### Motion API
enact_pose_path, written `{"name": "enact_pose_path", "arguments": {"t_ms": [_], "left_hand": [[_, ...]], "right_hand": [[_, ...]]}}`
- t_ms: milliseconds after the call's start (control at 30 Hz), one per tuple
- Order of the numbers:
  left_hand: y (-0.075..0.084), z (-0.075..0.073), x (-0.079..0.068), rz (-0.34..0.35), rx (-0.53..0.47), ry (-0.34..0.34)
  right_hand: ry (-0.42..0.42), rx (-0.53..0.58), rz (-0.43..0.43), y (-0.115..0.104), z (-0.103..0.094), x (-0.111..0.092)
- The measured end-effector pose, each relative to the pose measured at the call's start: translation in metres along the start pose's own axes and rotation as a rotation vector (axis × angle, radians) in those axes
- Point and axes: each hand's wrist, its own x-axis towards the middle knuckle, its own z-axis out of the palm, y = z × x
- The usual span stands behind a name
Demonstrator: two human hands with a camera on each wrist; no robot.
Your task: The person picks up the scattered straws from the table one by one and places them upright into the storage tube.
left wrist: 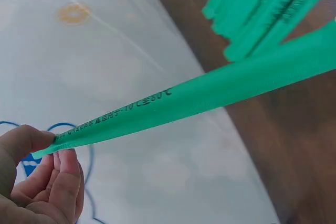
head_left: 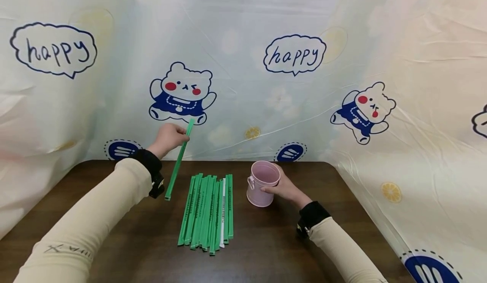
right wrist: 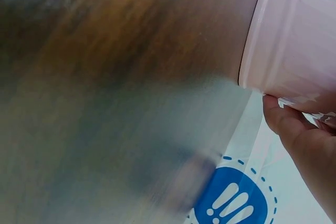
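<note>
Pale printed cloth (head_left: 236, 101) hangs behind the far edge of a dark brown desk (head_left: 125, 236), with bears and speech bubbles drawn on it. Toward the left part of that far edge we see our left hand (head_left: 169, 140) raised, its fingers (left wrist: 65, 182) and thumb pinching one end of a green strip (head_left: 178, 164). We have it by its upper end, and its long axis slants down toward the near left corner, so the lower end hangs free to the left of a row of strips (head_left: 203, 211) lying on the desk. That row sits a little left of the desk's middle, its strips packed side by side and running from the far edge toward the near one; they are green apart from one white strip (head_left: 223, 211). Right of the row, well apart from our pinched strip, is a pink bucket (head_left: 260, 197), upright with its mouth up, near the far edge. Our right hand (head_left: 283, 186) grips it from the right, thumb across the near side; the other fingers are mostly hidden behind it. As we judge it, what matters is that the strip tilts away from the bucket, with the row between them; our right hand is nearer the bucket, our left has the strip.
</note>
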Motion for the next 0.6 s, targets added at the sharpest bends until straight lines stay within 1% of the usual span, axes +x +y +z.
{"name": "enact_pose_path", "arguments": {"t_ms": [100,200,300,600], "left_hand": [[0.013,-0.006,0.002,0.011,-0.039,-0.001],[0.025,-0.007,0.005,0.008,-0.091,-0.026],[0.04,-0.006,0.009,0.015,-0.122,-0.043],[0.094,-0.005,0.02,0.11,-0.171,-0.012]], "right_hand": [[-0.001,-0.007,-0.003,0.0,0.0,0.0],[-0.004,-0.012,0.024,0.002,0.001,-0.001],[-0.005,-0.016,0.052,0.002,0.001,-0.002],[-0.004,-0.004,0.031,-0.001,0.0,-0.001]]}}
